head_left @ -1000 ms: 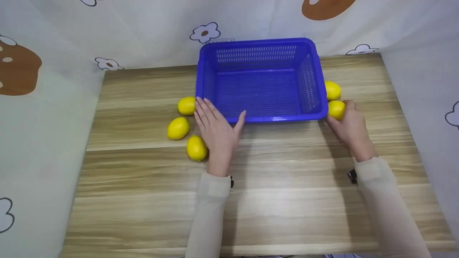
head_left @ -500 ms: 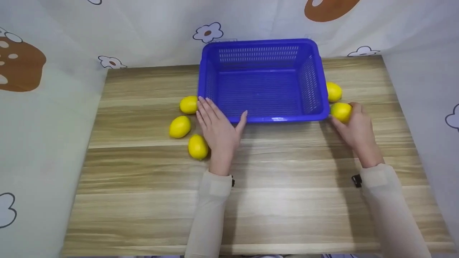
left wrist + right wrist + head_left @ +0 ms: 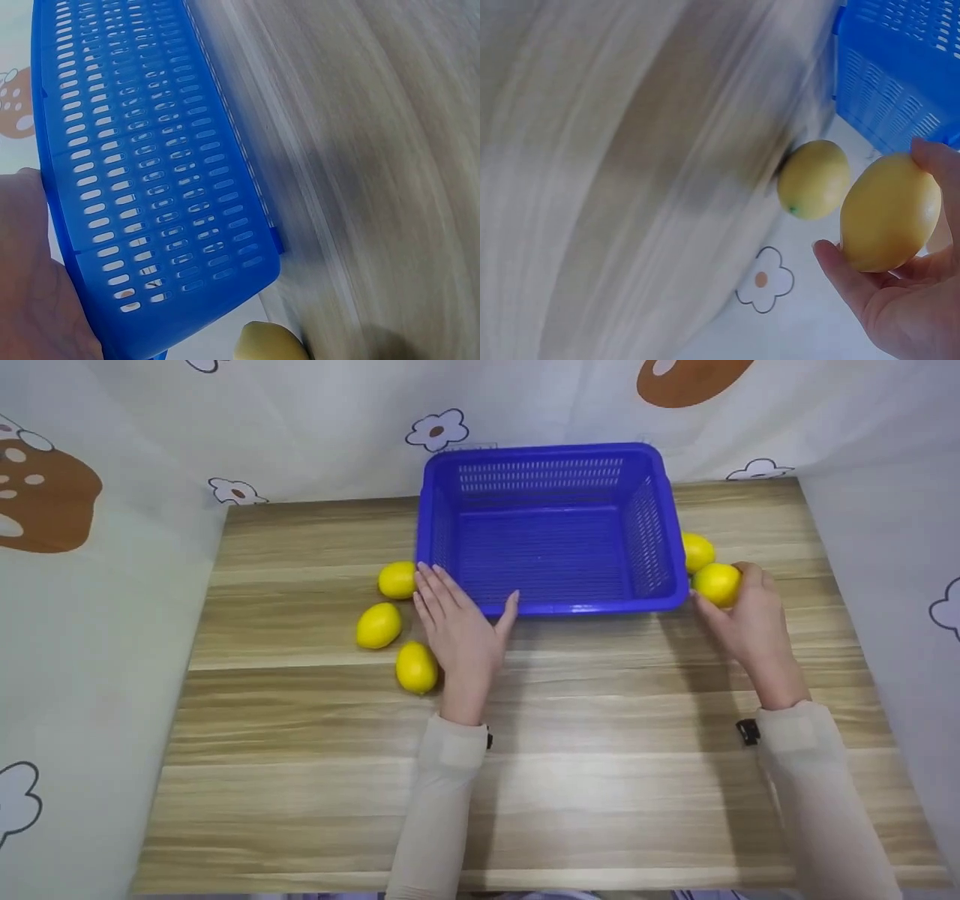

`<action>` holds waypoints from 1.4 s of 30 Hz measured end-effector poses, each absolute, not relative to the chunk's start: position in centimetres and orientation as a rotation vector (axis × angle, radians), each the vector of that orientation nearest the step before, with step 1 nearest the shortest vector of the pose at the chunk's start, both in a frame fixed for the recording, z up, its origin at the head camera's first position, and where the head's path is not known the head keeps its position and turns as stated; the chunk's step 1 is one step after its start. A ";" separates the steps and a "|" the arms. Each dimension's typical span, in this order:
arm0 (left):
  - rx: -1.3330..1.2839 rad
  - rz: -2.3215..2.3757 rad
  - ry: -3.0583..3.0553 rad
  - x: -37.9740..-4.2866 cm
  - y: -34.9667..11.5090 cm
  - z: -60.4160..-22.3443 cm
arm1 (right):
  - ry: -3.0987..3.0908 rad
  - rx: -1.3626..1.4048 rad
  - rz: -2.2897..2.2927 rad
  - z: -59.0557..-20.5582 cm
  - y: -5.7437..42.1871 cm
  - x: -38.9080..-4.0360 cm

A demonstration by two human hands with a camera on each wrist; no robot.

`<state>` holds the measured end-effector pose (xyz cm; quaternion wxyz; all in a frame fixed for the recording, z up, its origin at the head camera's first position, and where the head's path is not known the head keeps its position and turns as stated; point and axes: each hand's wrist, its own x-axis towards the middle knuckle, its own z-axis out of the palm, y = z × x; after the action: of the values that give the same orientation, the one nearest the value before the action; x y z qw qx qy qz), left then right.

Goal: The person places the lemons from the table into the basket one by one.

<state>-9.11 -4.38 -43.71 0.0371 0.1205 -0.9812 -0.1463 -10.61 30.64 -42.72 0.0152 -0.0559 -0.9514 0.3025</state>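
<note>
A blue slotted plastic basket point(image 3: 555, 606) stands at the back of the wooden table with nothing inside. My left hand point(image 3: 463, 634) rests on its front left corner, fingers straight and thumb spread along the front rim. To the right of the basket, my right hand point(image 3: 752, 615) grips a yellow lemon point(image 3: 718, 584) between thumb and fingers; the right wrist view shows this held lemon point(image 3: 890, 213) large and close. Another lemon point(image 3: 697, 553) lies just behind it against the basket's right side, and that lemon point(image 3: 814, 180) also shows in the right wrist view.
Left of the basket lie three more lemons: one lemon point(image 3: 397, 580) by the basket's side, a second lemon point(image 3: 379, 625) nearer, and a third lemon point(image 3: 416, 667) beside my left wrist. A patterned white curtain point(image 3: 322, 427) hangs behind the table point(image 3: 585, 780).
My right hand has moved a little to the right, away from the basket, and the lemon in its grip has risen and come fully into view. The left hand keeps its place.
</note>
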 end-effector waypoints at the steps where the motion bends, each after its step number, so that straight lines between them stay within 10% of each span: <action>1: 0.365 -0.451 -3.012 -9.1 -4.3 -43.8 | -2.952 -0.175 0.941 -42.5 30.6 -10.6; 42: 0.361 -0.505 -3.007 -9.0 -4.6 -43.8 | -2.878 -0.105 0.940 -37.2 27.6 -11.4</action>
<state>-9.04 -4.55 -43.77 0.0357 0.1175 -0.9787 -0.1645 -11.45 27.61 -37.20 0.0559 -0.0345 -0.9485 0.3099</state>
